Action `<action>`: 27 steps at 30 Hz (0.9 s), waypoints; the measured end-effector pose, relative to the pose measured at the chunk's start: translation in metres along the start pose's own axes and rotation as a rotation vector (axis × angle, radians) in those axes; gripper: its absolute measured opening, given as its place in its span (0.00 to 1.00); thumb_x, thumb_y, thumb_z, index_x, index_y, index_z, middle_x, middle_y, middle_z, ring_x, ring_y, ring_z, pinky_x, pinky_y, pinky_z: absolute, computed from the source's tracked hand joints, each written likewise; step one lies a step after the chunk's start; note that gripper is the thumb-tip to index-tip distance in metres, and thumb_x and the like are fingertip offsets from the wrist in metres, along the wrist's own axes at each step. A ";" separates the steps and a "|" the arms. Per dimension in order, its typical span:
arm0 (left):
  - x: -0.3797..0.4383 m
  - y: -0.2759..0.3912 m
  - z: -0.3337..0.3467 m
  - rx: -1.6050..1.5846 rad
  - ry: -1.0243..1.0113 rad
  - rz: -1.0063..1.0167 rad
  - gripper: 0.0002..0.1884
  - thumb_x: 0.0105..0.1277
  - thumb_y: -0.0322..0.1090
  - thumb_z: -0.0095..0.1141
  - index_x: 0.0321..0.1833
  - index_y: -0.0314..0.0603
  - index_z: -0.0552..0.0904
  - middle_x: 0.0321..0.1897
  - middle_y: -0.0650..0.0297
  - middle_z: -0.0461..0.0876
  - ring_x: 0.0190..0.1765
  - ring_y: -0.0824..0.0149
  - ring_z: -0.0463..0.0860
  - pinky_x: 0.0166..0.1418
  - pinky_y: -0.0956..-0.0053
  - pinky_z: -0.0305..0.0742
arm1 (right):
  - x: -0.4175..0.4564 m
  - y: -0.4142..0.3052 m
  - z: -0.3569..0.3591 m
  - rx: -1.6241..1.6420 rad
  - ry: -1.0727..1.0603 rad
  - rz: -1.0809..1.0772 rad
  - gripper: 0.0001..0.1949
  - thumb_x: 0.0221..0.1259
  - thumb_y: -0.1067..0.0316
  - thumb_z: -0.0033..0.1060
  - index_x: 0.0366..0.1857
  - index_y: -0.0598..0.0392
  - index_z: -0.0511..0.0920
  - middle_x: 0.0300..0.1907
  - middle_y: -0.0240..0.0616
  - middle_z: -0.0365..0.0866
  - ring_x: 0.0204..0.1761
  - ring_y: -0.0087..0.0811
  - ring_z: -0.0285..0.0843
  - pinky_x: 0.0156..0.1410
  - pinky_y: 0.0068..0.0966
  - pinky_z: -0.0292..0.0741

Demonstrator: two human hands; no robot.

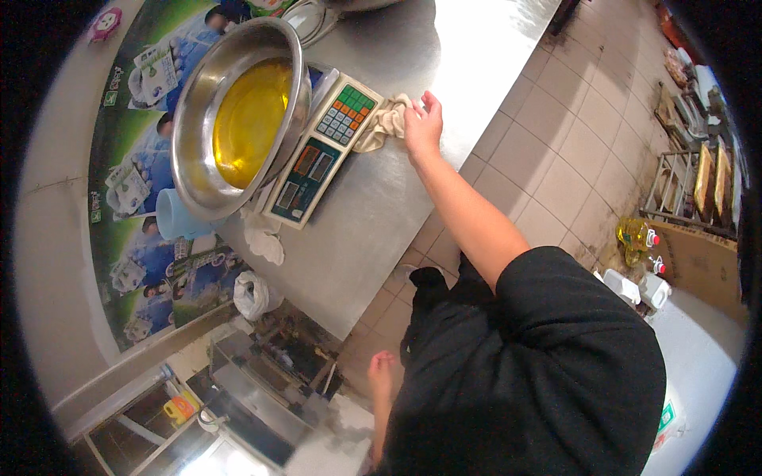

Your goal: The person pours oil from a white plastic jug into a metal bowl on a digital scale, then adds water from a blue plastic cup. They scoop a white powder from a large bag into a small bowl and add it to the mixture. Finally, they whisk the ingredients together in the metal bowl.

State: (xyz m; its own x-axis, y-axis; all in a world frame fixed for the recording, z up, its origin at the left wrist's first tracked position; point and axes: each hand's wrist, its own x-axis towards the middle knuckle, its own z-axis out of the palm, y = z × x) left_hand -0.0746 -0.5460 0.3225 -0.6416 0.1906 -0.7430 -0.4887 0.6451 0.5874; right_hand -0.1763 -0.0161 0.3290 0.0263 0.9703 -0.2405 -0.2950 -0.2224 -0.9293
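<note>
My right hand [424,125] is at a crumpled beige cloth [387,125] on the steel table, its fingers partly spread; whether they grip the cloth is unclear. The cloth lies against the keypad end of a digital scale [318,154]. A large stainless steel basin [199,119] holding clear yellow liquid [250,125] rests on the scale, tilted in this view. My left hand [381,364] hangs low beside my body, off the table, loosely bent, with nothing visible in it.
A light blue plastic container [172,215] and a white cloth or bag [264,241] lie near the basin. A white-lined bin [253,296] stands past the table's end. Oil bottles [637,234] and a wire rack [670,184] stand across the tiled floor.
</note>
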 end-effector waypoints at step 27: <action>-0.022 0.009 0.019 0.093 0.049 -0.010 0.09 0.66 0.34 0.46 0.38 0.34 0.76 0.31 0.62 0.79 0.34 0.71 0.76 0.40 0.77 0.70 | -0.007 -0.002 0.056 0.046 -0.197 0.041 0.16 0.52 0.75 0.53 0.47 0.60 0.70 0.44 0.41 0.75 0.43 0.31 0.74 0.51 0.25 0.71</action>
State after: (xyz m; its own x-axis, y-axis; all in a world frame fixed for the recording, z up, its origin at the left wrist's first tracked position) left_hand -0.0534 -0.5309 0.3382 -0.6659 0.1490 -0.7310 -0.4400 0.7128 0.5461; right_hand -0.2297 -0.0175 0.3480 -0.1728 0.9614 -0.2143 -0.3351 -0.2620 -0.9050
